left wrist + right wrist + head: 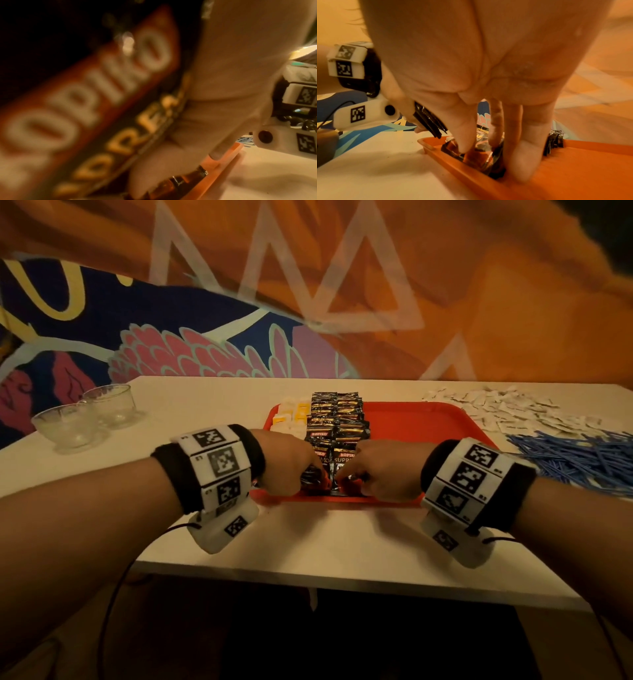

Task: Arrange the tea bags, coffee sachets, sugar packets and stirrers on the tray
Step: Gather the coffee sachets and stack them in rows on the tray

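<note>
At red plastic tray (428,426) near rim, right half bare: left hand (287,463) gripping black coffee sachets (337,422), right hand (385,470) pinching one.

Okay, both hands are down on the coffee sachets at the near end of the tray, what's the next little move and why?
Probably set the sachets held by the left hand and right hand down at the near end of the coffee sachets row, then let go. The tray's right side is bare, while sugar packets and stirrers wait on the table.

Each bare arm wears a black wristband (171,474) with white blocks (219,463) showing black square codes. A thin black cable (113,594) hangs at lower left.
</note>
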{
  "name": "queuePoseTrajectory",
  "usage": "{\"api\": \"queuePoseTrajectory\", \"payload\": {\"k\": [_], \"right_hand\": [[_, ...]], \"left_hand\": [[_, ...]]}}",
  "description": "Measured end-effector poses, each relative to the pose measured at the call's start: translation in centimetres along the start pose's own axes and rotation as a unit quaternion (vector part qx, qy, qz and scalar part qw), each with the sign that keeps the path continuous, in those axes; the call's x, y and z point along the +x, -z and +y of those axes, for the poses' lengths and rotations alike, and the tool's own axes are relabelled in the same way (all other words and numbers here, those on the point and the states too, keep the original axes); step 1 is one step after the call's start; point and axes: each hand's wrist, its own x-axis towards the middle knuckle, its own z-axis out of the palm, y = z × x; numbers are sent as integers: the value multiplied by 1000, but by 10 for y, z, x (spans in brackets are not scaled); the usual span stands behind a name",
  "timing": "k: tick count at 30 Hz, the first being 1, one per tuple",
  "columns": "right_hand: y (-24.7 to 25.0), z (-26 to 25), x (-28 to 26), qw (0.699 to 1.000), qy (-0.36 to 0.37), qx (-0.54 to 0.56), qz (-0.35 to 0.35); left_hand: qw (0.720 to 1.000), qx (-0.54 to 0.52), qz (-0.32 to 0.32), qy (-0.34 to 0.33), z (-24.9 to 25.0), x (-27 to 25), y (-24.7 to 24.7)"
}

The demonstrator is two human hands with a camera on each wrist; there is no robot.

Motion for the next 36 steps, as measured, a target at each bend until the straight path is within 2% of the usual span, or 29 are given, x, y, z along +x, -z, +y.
{"api": "queuePoseTrajectory", "payload": {"k": [16, 36], "right_hand": [[2, 26, 14, 998, -33, 40, 27], [2, 23, 14, 998, -43, 38, 23]], "left_hand": [[999, -25, 2, 27, 4, 14, 12], [998, -38, 28, 39, -8, 25, 5]]}}
